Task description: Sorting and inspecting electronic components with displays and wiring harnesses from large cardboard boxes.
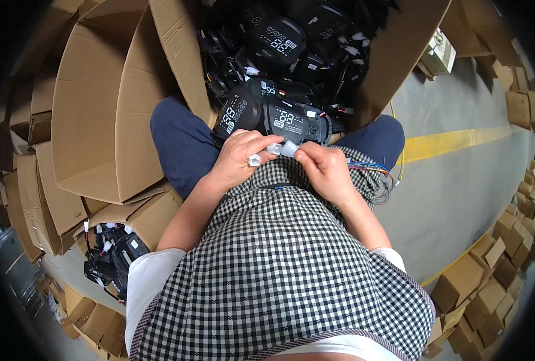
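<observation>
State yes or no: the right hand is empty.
No, the right hand pinches a white connector between thumb and finger.

Grey floor (pixel 436 189) stretches from 2 to 4 o'clock, pale and softly lit. A broad yellow stripe (pixel 460 143) crosses it towards 3 o'clock; a thinner yellow line (pixel 449 265) runs at 4 o'clock, beside a heap of brown boxes (pixel 463 281). A pale case (pixel 439 53) stands at 2 o'clock. At 10 o'clock, a tall open carton (pixel 87 108) rises above stacked cardboard (pixel 36 198) at 9. More cartons (pixel 102 325) lie at 8 o'clock, near the blurred rim.
</observation>
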`<state>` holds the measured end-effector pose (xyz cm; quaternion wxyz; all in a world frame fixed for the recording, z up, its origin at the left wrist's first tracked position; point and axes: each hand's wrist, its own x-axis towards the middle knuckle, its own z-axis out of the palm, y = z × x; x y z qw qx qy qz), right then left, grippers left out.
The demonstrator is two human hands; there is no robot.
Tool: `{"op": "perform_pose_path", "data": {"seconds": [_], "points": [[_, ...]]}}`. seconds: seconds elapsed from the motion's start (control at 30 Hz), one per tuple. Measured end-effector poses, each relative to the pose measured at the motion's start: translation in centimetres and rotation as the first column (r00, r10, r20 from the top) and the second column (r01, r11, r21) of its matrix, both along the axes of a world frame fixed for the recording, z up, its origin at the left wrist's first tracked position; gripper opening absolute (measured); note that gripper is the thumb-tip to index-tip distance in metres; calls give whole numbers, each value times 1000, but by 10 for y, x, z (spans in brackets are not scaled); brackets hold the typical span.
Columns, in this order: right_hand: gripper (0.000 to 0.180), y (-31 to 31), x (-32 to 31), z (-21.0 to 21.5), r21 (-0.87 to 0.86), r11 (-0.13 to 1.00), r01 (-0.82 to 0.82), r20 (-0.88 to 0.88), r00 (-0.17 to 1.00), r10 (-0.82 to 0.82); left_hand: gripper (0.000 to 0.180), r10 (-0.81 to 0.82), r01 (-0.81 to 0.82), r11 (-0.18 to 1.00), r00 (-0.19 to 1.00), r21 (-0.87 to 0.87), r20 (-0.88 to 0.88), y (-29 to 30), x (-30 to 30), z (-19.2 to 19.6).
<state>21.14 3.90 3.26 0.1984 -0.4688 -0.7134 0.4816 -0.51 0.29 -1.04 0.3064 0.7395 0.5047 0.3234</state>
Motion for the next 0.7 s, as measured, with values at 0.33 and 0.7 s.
{"op": "perform_pose_path", "data": {"seconds": [0.33, 0.7], "points": [[24, 12, 3, -41, -624, 732, -274, -244, 958, 150, 29, -138, 150, 986, 980, 73, -143, -5, 1, 3], [22, 65, 33, -73, -458, 764, 455, 184, 889, -419, 18, 403, -379, 912, 899, -155, 171, -2, -6, 15]]}}
